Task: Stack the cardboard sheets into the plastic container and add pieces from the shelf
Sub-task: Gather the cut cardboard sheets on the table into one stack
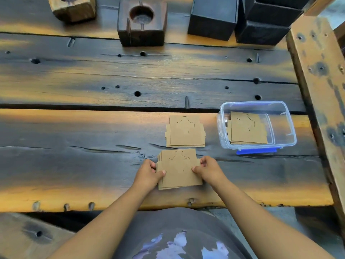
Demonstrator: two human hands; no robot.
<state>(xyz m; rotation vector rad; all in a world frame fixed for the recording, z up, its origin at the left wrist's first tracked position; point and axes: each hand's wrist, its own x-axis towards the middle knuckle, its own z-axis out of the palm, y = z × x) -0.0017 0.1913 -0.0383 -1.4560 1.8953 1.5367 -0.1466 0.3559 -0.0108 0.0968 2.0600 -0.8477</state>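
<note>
A small stack of brown die-cut cardboard sheets (178, 170) lies near the table's front edge. My left hand (149, 171) grips its left side and my right hand (208, 169) grips its right side, thumbs on top. A second stack of cardboard sheets (185, 132) rests on the table just beyond it, untouched. To the right stands a clear plastic container (288, 126) with a blue clip at its front. Several cardboard sheets (246, 128) lie flat inside it, toward its left side.
The worn, dark wooden plank table (93, 128) has holes and cracks. At the back stand two wooden blocks with round recesses (142, 21) and several black boxes (212, 17). A wooden beam (317, 81) runs along the right side.
</note>
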